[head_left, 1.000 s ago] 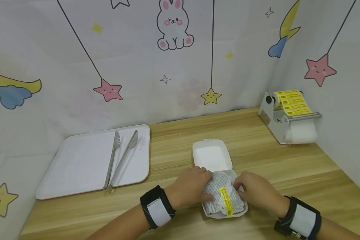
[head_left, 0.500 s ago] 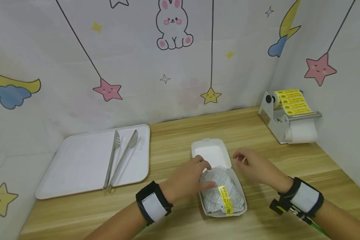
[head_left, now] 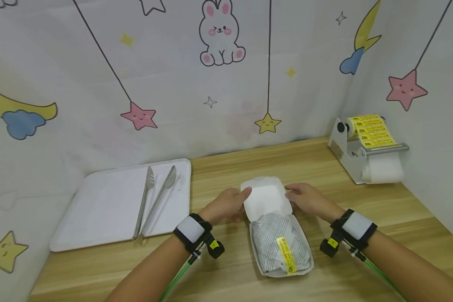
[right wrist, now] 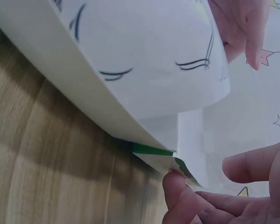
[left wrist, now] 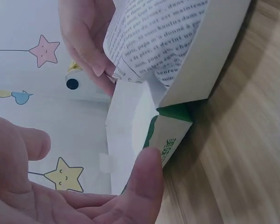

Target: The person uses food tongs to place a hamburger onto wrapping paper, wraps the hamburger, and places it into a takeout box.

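A white paper clamshell box [head_left: 253, 247] lies on the table with its lid [head_left: 266, 197] folded back, away from the person. In its base sits a rounded bundle wrapped in printed paper [head_left: 273, 235], with a yellow label [head_left: 286, 256] across it. My left hand [head_left: 226, 204] is at the lid's left edge, thumb spread from the fingers. At the right edge, my right hand [head_left: 311, 201] touches the lid with its fingertips. Green printing [left wrist: 170, 135] shows on the lid's outer side in the left wrist view. The thumb stands apart in the right wrist view.
To the left a white tray [head_left: 109, 205] bears metal tongs [head_left: 147, 205]. At the back right stands a label dispenser [head_left: 368, 149] with a roll of yellow labels. A printed curtain [head_left: 173, 75] closes off the table's back, and a white wall rises on the right.
Both hands have moved away from the wrapped bundle, forward to the two sides of the lid. The bundle stays in the box base and the lid remains folded back.
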A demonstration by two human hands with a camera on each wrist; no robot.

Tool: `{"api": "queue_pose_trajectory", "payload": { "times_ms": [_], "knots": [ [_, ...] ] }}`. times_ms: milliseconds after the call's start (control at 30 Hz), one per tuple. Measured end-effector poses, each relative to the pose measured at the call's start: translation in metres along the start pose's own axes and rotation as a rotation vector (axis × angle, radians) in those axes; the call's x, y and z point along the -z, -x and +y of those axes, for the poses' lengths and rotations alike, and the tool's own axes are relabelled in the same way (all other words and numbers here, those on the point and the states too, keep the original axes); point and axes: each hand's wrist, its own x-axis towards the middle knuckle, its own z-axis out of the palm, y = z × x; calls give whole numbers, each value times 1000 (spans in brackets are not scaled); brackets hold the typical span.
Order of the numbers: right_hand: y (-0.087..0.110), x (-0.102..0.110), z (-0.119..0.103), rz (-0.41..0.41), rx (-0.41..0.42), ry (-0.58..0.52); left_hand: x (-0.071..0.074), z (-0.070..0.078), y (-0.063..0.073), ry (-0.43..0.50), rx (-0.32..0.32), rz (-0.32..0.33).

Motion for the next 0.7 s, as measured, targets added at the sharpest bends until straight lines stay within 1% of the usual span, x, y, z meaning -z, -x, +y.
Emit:
{"api": "queue_pose_trajectory", "payload": {
  "times_ms": [67,167,233,333,467,600,700],
  "knots": [
    [1,1,-1,9,-10,-19,-1,2,-1,3,-23,9],
    [1,3,-3,36,-13,-72,-1,6,0,2,-77,55],
    [2,5,-5,53,1,-108,-1,8,1,-2,-115,81],
    [4,8,-8,65,32,-151,0,12,7,38,-158,102],
    [9,11,-12,54,82,-183,-1,16,15,95,-183,123],
    [17,14,-13,30,137,-233,-2,18,22,111,-204,135],
    [25,16,-12,7,164,-273,-3,17,28,131,-218,123]
  ]
}}
